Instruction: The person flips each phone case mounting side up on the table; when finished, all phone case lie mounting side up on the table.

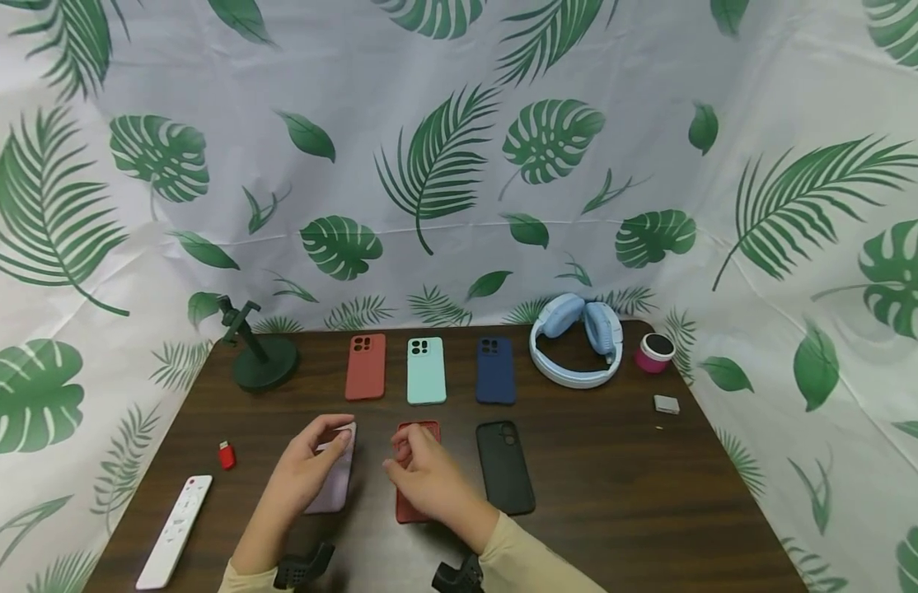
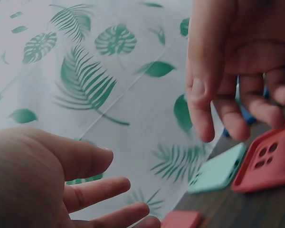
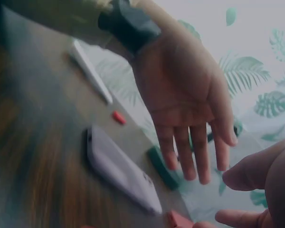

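My left hand (image 1: 303, 465) hovers above a lilac phone case (image 1: 333, 490), overlapping its upper part in the head view. The lilac case (image 3: 121, 166) lies flat on the table in the right wrist view. My right hand (image 1: 433, 482) is over a red phone case (image 1: 411, 509), covering much of it; the left wrist view shows the red case (image 2: 271, 159) with its raised rim and camera cutouts. Both hands have loosely bent fingers with nothing between them. Right of my right hand lies a black phone case (image 1: 507, 469).
Behind lie coral (image 1: 366, 368), mint (image 1: 426, 372) and navy (image 1: 496, 371) phone cases. Blue headphones (image 1: 573, 379), a pink jar (image 1: 654, 354) and a small white block (image 1: 666, 404) sit right; a dark green stand (image 1: 264, 362), red USB stick (image 1: 227, 455) and white remote (image 1: 175, 531) left.
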Motion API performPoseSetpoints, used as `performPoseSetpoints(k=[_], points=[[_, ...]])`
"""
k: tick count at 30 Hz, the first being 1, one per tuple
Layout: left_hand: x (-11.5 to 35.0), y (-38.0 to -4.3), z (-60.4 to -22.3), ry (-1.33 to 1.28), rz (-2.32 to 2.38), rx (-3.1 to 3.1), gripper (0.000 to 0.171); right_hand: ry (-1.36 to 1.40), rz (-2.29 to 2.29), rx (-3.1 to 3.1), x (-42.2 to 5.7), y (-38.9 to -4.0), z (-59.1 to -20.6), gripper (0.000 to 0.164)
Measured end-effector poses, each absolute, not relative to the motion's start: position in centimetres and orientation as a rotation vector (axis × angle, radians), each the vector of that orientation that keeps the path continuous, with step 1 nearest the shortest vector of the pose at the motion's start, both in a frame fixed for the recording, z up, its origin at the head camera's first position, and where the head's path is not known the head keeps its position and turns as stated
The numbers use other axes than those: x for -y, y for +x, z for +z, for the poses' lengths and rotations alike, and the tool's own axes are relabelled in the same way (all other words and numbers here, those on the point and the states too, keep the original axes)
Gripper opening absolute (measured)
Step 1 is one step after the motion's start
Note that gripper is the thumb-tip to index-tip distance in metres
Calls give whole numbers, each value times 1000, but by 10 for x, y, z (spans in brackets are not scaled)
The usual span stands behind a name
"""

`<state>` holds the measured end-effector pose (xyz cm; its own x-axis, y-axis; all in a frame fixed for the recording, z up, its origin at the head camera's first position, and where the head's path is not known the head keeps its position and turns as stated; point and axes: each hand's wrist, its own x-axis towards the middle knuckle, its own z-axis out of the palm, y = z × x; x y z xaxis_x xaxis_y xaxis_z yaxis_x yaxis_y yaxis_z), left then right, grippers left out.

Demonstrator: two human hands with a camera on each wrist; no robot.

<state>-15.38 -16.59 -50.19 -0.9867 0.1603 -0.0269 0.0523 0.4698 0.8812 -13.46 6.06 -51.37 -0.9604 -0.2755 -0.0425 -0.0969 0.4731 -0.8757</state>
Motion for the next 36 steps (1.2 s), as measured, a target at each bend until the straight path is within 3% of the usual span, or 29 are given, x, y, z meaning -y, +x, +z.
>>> performPoseSetpoints(k=[9,18,29,36], points=[[192,-163,-502,46,1570,-2563,46,-253,-1484,-2422,-18,-133,-512,37],[199,-168,-519,-120,1465,-2606,43,-116,-1438,-2368,18,-129,-526,51],[205,-173,-544,-244,1372,-2662,42,-249,-1224,-2517,33,-133,-544,69],[204,-173,-545,-262,1317,-2674,45,-228,-1246,-2517,32,-134,-541,68]])
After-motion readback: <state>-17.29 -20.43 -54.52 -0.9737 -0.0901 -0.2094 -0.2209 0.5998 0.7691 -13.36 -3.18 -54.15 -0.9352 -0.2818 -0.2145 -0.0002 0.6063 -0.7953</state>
